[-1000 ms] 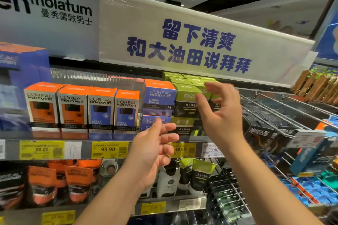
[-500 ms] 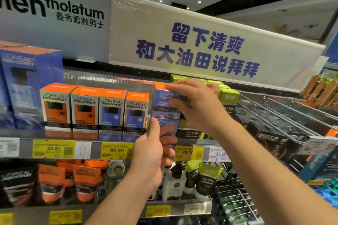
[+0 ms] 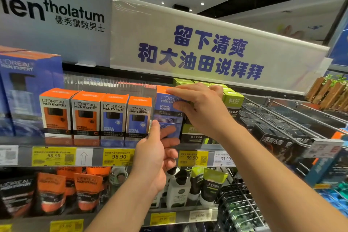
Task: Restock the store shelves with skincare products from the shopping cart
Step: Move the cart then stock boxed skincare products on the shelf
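- The right hand is curled over the upper blue-and-orange cardboard L'Oréal Hydra Power box, fingers across its top edge and front face, so it is grasping that box. The box sits on the top shelf, stacked on a second, lower blue box of the same line.
- The left hand is at the lower box: its thumb lies up the box's left edge and a finger reaches across its front. It looks like a light pinch, though I cannot tell how firm it is.
- The two-high stack could topple forward if the upper box is nudged while the lower one shifts; the clear shelf lip carrying the yellow price tags is low and would not stop a fall.
- The row of four upright orange-topped L'Oréal Men Expert boxes stands just beside the stack on its left. A sideways shove from the left thumb could knock the nearest one and domino the rest.
- The lime-green-topped boxes sit right behind the right hand's knuckles; drawing the hand back carelessly might drag one out of line.
- The shopping cart is not in view, so I cannot say how much stock is left.
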Demonstrator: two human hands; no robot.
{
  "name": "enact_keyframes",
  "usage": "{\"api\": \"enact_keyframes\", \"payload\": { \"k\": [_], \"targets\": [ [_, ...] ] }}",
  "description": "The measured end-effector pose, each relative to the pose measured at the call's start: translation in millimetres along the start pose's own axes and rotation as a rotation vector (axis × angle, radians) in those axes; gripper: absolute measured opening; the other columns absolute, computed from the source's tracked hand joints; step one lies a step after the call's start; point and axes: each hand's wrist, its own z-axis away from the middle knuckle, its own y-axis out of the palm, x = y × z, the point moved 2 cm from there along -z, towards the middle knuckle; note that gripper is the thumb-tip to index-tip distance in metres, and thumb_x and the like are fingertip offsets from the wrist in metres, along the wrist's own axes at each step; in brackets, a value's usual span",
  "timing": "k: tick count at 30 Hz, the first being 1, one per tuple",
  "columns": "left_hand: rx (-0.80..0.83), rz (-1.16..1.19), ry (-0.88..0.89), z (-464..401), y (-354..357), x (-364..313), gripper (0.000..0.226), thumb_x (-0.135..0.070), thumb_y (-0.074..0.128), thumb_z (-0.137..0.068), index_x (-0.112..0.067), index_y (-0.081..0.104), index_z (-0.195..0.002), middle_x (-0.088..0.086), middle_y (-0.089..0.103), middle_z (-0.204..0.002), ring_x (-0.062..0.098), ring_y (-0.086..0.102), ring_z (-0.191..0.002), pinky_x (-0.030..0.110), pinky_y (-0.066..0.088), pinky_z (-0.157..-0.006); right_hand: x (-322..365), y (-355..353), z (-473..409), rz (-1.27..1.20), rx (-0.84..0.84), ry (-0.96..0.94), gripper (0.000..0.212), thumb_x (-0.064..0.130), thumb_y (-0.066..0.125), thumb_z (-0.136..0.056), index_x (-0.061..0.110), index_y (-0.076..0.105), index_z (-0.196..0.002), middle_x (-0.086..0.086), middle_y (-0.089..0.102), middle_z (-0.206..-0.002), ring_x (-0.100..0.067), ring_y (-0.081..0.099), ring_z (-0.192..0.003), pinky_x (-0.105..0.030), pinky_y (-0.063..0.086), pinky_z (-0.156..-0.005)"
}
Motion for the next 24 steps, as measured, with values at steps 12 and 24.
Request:
{"api": "enact_keyframes", "payload": {
  "k": [12, 24],
  "targets": [
    [0.055, -0.011, -0.033, 3, -1, 1, 0.056, -0.062, 0.043, -0.101, -0.015, 0.073, -0.103, -0.002, 0.064, -0.059, 0.008, 0.045, -0.042, 0.02, 0.028, -0.039, -10, 6, 35, -0.385, -0.447, 0.254, 0.039, 0.043, 0.05, -0.1, 0.034, 0.055, -0.137, 0.021, 0.055, -0.123, -0.009, 0.052, -0.124, -0.055, 0.043, -0.107],
    [0.078, -0.031, -0.034, 2, -5, 6, 0.055, -0.06, 0.042, -0.102, -0.016, 0.074, -0.103, -0.001, 0.066, -0.064, 0.008, 0.048, -0.044, 0.019, 0.029, -0.037, -30, 48, 77, -0.424, -0.168, 0.569, 0.044, 0.056, 0.049, -0.101, 0.027, 0.06, -0.133, 0.011, 0.069, -0.118, -0.008, 0.064, -0.107, -0.041, 0.053, -0.097]
  ]
}}
